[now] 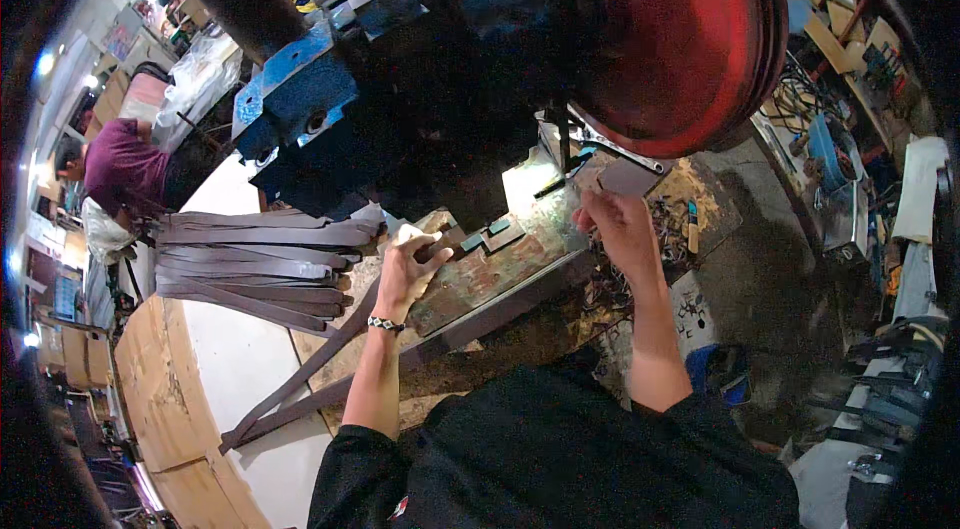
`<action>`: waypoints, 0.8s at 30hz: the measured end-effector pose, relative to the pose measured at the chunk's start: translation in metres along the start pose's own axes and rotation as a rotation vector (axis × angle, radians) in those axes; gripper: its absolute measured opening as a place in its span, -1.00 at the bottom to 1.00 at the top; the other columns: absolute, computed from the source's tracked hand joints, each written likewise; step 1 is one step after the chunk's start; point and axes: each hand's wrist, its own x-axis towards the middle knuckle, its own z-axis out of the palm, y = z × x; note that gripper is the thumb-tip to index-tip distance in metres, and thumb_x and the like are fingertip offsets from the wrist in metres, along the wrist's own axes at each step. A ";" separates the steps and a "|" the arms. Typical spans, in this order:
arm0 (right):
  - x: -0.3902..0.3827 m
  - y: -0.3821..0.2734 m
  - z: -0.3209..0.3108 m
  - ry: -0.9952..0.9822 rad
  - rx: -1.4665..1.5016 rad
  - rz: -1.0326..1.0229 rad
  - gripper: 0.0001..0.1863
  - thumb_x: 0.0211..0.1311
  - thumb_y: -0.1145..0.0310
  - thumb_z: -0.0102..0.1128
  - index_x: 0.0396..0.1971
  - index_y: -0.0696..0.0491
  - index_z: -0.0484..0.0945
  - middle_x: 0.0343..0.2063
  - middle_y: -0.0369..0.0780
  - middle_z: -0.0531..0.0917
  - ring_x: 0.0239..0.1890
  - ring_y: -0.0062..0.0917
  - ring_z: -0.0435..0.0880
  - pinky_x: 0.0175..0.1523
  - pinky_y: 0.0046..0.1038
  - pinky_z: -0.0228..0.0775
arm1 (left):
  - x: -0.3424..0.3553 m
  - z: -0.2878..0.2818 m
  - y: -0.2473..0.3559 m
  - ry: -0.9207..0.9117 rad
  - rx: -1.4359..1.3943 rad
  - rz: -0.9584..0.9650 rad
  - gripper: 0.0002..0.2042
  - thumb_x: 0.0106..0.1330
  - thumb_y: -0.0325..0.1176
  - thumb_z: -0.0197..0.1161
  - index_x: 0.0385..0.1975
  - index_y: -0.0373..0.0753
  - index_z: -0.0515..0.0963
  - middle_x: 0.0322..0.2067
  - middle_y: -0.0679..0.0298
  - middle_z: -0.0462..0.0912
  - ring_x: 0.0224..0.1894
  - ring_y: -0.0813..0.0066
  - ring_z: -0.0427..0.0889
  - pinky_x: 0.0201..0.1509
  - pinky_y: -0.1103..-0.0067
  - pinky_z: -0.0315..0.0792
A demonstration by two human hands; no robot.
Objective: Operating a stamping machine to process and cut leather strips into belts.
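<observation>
My left hand [405,271], with a beaded bracelet at its wrist, is curled at the near edge of the work bed under a blue press [300,89]. A long dark strap [325,354] rises from the lower left and passes behind the wrist into this hand; its end is hidden. Right of the work bed, my right hand [622,234] is raised with its fingers curled together; what they hold, if anything, I cannot make out. Small metal blocks [490,237] lie on the work bed between the hands. A bundle of dark straps [250,259] lies to the left.
A large red wheel [680,29] juts from the press above my right hand. A wrench [625,151] and a cutter knife [692,227] lie near scraps at the right. A person in a purple shirt [125,164] bends at the far left. Crowded shelves [850,19] stand far right.
</observation>
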 end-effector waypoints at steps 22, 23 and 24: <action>-0.072 -0.030 0.101 -0.636 -0.020 -0.051 -0.78 0.42 0.29 0.21 -0.30 0.17 0.56 -0.50 -0.26 0.67 -0.44 -0.67 0.64 -0.31 -0.52 0.47 | -0.079 -0.054 0.084 -0.197 -0.234 -0.147 -0.62 0.28 -0.15 0.40 -0.15 -0.39 0.64 -0.31 -0.08 0.72 -0.25 0.16 0.75 -0.17 0.38 0.53; -0.075 -0.032 0.101 -0.570 -0.095 -0.131 -0.78 0.39 0.31 0.24 -0.32 0.18 0.56 -0.51 -0.22 0.66 -0.46 -0.61 0.64 -0.33 -0.48 0.46 | -0.079 -0.048 0.083 -0.185 -0.240 -0.157 -0.62 0.28 -0.15 0.40 -0.15 -0.39 0.64 -0.31 -0.08 0.72 -0.25 0.16 0.75 -0.17 0.38 0.53; -0.078 -0.033 0.101 -0.502 -0.168 -0.212 -0.78 0.36 0.32 0.26 -0.34 0.19 0.57 -0.52 -0.19 0.65 -0.49 -0.56 0.64 -0.34 -0.44 0.45 | -0.079 -0.042 0.081 -0.192 -0.194 -0.199 -0.61 0.29 -0.12 0.39 -0.19 -0.40 0.64 -0.35 -0.09 0.71 -0.28 0.14 0.75 -0.19 0.37 0.53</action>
